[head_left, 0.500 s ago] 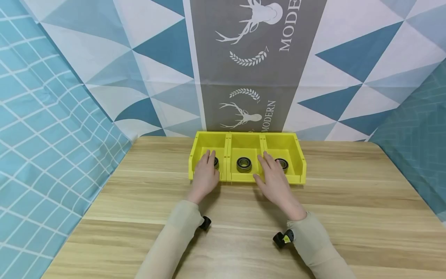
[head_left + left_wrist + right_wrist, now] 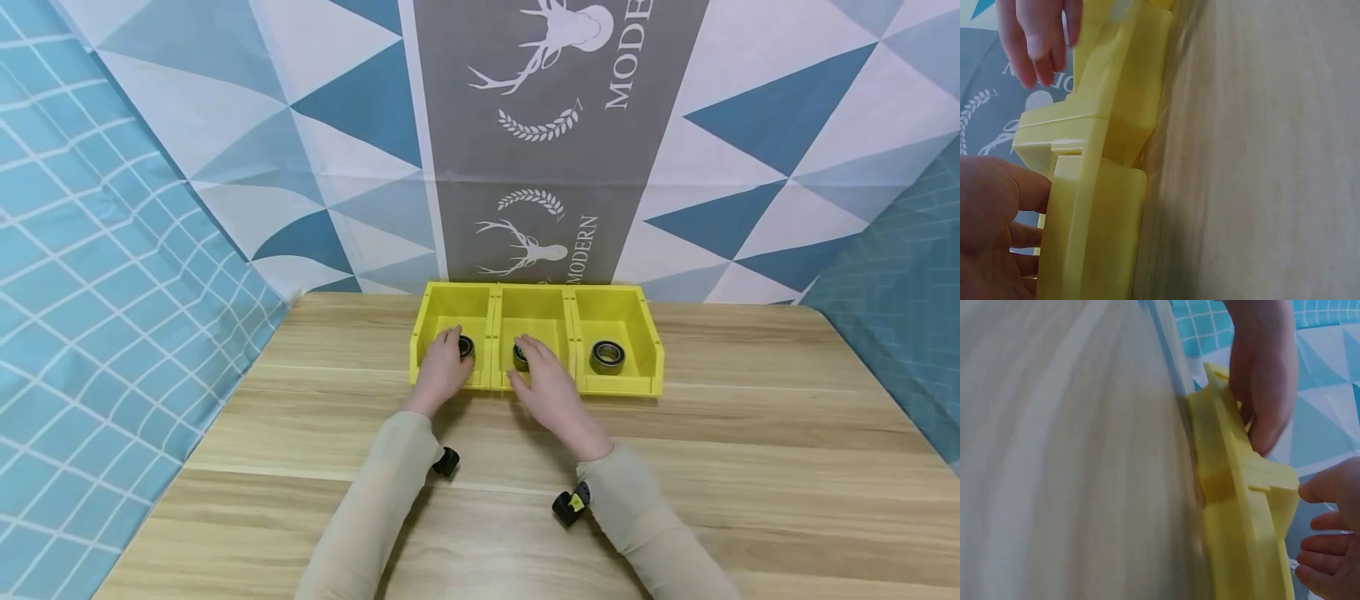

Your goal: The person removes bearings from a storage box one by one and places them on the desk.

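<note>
One bearing (image 2: 467,346) beside left fingers (image 2: 451,341), middle bearing (image 2: 518,359) partly behind right fingers (image 2: 537,352)

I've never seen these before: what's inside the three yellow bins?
Each bin shows one ring. The right ring is in full view; the left hand partly covers the left ring, the right hand the middle ring. Anything beneath the hands is hidden.

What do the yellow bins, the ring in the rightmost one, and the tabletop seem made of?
The yellow bins look like molded plastic: uniform color, smooth, slightly glossy highlights. The ring is probably metal, with shiny edges around a dark band. The tabletop shows streaky grain and soft sheen: wood or wood-look laminate.
</note>
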`<act>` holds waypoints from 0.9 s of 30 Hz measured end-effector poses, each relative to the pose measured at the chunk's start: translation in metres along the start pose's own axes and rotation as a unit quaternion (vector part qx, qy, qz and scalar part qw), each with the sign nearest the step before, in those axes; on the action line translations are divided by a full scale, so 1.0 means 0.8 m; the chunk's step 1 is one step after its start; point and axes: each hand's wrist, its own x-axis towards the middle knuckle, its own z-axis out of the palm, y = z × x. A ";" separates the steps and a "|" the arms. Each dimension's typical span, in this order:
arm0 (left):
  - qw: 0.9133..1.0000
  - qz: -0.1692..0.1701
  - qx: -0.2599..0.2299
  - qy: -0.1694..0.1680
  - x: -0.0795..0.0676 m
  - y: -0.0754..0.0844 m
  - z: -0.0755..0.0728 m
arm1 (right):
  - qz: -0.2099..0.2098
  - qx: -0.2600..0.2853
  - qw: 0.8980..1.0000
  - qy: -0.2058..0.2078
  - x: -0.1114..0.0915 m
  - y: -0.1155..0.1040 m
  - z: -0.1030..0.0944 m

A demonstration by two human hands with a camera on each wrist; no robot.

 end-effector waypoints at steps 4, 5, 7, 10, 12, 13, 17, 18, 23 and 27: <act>1.000 -0.010 -0.002 -0.005 0.003 0.000 0.002 | 0.016 0.014 1.000 0.005 0.001 -0.004 0.014; 1.000 -0.014 -0.003 -0.006 0.003 0.000 0.002 | 0.019 0.014 1.000 0.004 0.002 -0.005 0.017; 1.000 -0.019 -0.002 -0.007 0.005 0.000 0.002 | 0.022 0.010 1.000 0.003 0.002 -0.005 0.022; 1.000 -0.028 0.001 -0.013 0.007 0.001 0.001 | 0.025 0.000 1.000 0.001 0.003 -0.003 0.029; 0.999 -0.032 0.005 -0.018 0.008 0.001 -0.001 | 0.025 -0.008 1.000 -0.002 0.004 -0.002 0.033; 0.999 -0.036 0.007 -0.022 0.008 0.002 -0.001 | 0.028 -0.013 1.000 -0.006 0.004 -0.001 0.035; 0.999 -0.044 0.011 -0.023 0.011 0.004 -0.001 | 0.036 -0.032 0.999 -0.018 0.006 0.002 0.040; 0.999 -0.044 0.011 -0.022 0.012 0.004 -0.001 | 0.038 -0.036 0.998 -0.019 0.007 0.002 0.041; 0.999 -0.052 0.009 -0.015 0.015 0.003 0.001 | 0.048 -0.061 0.997 -0.010 0.009 0.000 0.044; 0.998 -0.056 0.018 0.002 0.016 0.002 0.002 | 0.052 -0.082 0.995 -0.016 0.010 -0.003 0.046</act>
